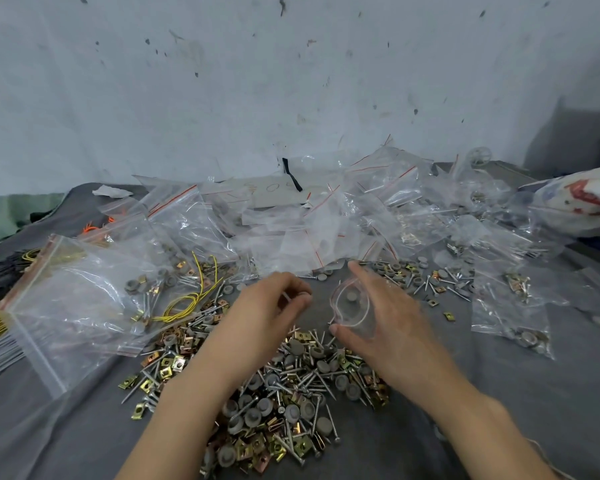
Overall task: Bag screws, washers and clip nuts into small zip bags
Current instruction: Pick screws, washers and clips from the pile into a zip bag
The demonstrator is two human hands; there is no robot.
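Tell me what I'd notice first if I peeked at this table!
First you'd spot the big glittery pile of screws, grey washers and gold clip nuts in the front middle. Behind it, a heap of clear zip bags spreads along the wall. The right hand holds a small zip bag open, while the left hand pinches a small part beside it.

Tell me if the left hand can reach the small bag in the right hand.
Probably yes: the right hand holds the small bag, mouth spread open toward the left hand, which pinches a small part; nothing stands between them.
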